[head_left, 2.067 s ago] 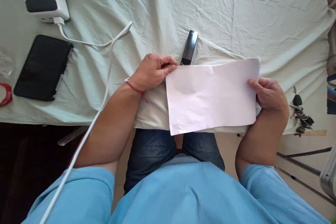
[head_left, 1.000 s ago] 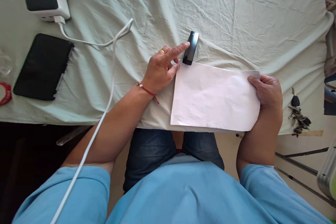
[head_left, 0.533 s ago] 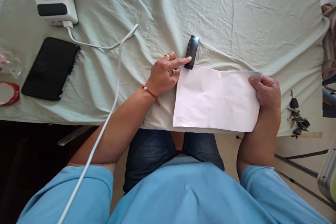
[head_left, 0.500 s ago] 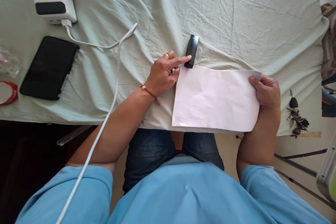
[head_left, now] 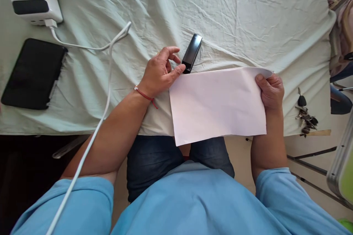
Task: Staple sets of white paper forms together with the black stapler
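A sheaf of white paper (head_left: 217, 106) lies across the table's front edge, its right top corner pinched between the thumb and fingers of my right hand (head_left: 271, 90). Just beyond the paper's upper left edge, a small black stapler (head_left: 192, 52) rests tilted on the cloth. My left hand (head_left: 161, 69) is beside the stapler with fingers apart; its thumb tip is at the stapler's near end, and I cannot tell whether it presses on it. Whether any paper sits between the stapler's jaws is hidden.
A light green cloth (head_left: 220, 7) covers the table. On the left are a black phone (head_left: 34, 73) and a white power bank (head_left: 35, 2) with a white cable (head_left: 110, 77) running over my left arm. A bunch of keys (head_left: 305, 115) lies at the right edge.
My left index finger has lifted off the stapler and the hand has opened. The stapler has turned clockwise, and the paper has rotated slightly, its lower left corner swinging toward me.
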A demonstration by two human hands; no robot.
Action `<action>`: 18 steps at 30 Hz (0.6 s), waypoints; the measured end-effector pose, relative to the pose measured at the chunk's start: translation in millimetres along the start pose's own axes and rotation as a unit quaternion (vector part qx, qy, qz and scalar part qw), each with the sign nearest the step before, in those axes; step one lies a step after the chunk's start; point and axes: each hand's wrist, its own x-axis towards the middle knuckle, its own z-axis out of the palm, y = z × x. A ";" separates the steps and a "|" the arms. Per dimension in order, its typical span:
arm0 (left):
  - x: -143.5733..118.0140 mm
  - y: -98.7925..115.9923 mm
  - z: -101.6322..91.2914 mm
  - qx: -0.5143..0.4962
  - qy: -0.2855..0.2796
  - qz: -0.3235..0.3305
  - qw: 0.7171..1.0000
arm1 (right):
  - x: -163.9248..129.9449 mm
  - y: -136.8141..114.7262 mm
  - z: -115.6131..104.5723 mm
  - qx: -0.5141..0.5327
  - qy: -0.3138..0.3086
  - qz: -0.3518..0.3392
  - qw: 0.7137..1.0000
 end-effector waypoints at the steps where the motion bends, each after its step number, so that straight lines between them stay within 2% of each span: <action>1: 0.0 0.1 -1.2 0.002 -0.007 0.004 1.000 | 0.2 2.1 0.0 0.001 0.007 -0.007 1.000; 6: -0.7 6.3 -9.5 -0.001 -0.047 0.016 0.999 | 8.5 12.9 -2.0 -0.023 0.028 -0.044 0.998; 10: -0.2 10.5 -14.4 0.030 -0.067 0.002 0.997 | 14.8 17.2 -2.3 -0.049 0.021 -0.046 0.997; 13: 0.8 8.0 -15.0 0.036 -0.062 0.005 0.997 | 14.3 16.8 -1.2 -0.067 0.015 -0.042 0.997; 18: 1.0 -0.6 -11.5 -0.026 -0.044 -0.010 0.999 | 12.8 16.1 -0.8 -0.065 0.056 -0.056 0.995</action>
